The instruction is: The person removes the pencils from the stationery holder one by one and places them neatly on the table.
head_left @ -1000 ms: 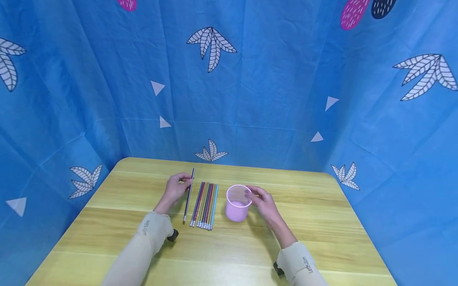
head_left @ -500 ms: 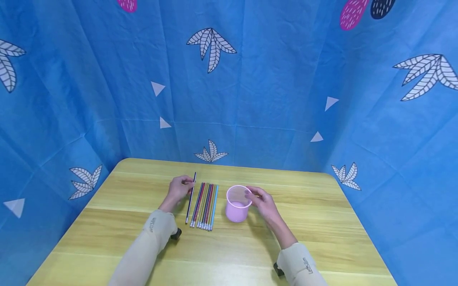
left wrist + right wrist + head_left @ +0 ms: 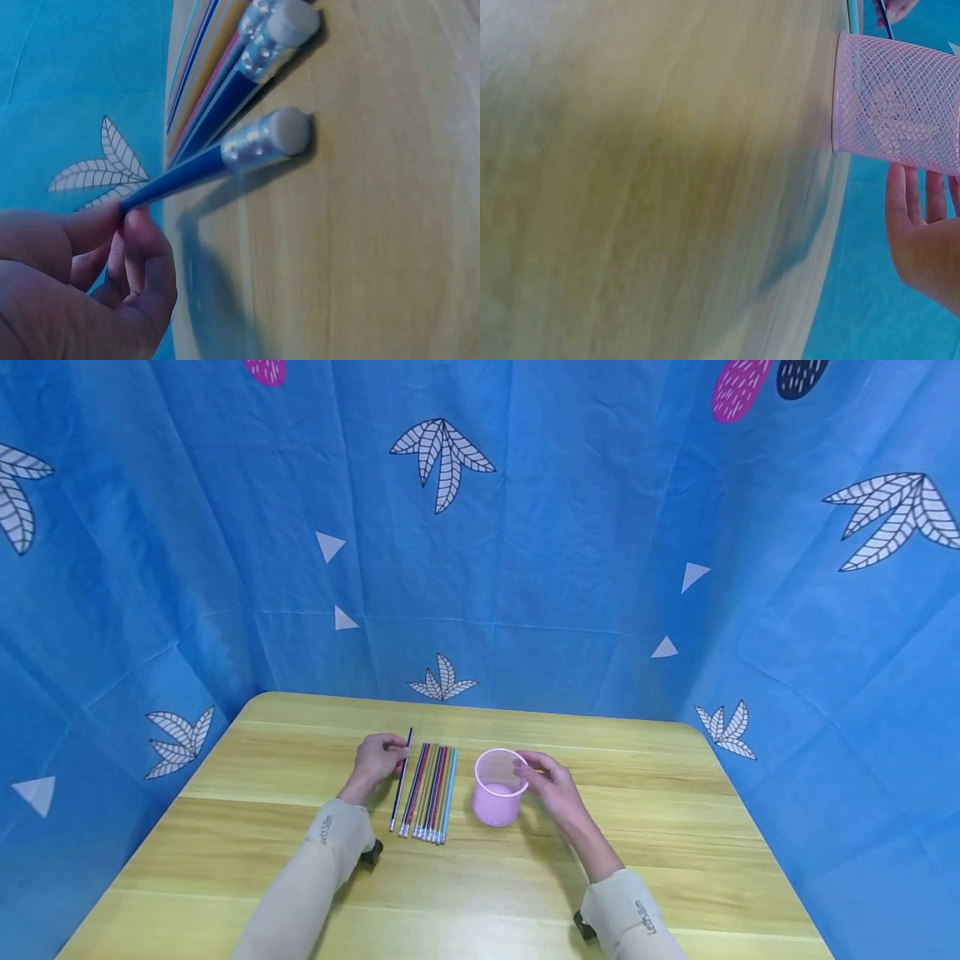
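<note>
My left hand [image 3: 378, 756] pinches a dark blue pencil [image 3: 187, 171] between thumb and fingers. The pencil's white eraser end points toward me, close to the table; whether it touches is unclear. Just to the right lies a row of several pencils [image 3: 430, 793] side by side, in dark, red, yellowish and light blue colours, erasers toward me. Farther right, a pink mesh pencil cup [image 3: 495, 810] stands upright with nothing visible inside. My right hand [image 3: 553, 785] holds that cup at its right side near the rim, and the right wrist view shows several fingers against the mesh.
The light wooden table [image 3: 637, 827] carries the pencils and cup. A blue patterned cloth [image 3: 570, 568] hangs behind it and along both sides.
My left hand has moved slightly right and toward me with the pencil, bringing it nearer the row. My right hand and the pencil cup have stayed in place.
</note>
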